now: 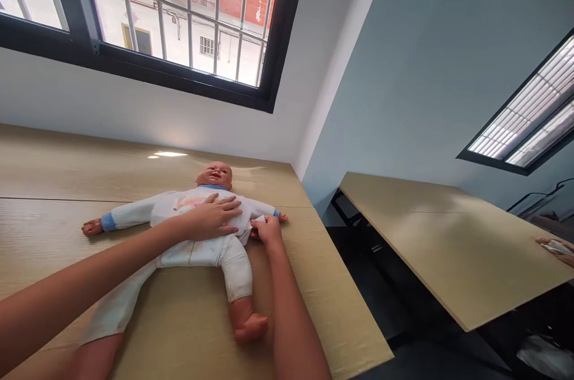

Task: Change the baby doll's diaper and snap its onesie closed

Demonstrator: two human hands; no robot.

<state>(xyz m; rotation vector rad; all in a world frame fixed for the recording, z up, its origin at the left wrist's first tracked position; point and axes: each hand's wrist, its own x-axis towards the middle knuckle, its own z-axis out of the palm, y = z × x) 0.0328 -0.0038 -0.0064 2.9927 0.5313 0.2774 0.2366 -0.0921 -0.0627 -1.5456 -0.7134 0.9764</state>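
Observation:
A baby doll (216, 174) lies on its back on the wooden table, arms spread and head toward the window. It wears a white shirt (167, 207) with blue cuffs and collar, and white trousers (237, 269). Flat on the doll's chest rests my left hand (211, 218), fingers spread over the shirt. At the doll's side, just below its arm on the right of the picture, my right hand (269, 230) pinches an edge of the white shirt between thumb and fingers. My forearm covers part of the doll's hip and leg on the left.
The table (309, 284) ends at a slanting edge to the right. Across a dark gap stands a second table (430, 248), with a partly visible doll-like object (556, 245) at its far right. A barred window (188, 15) is in the wall behind.

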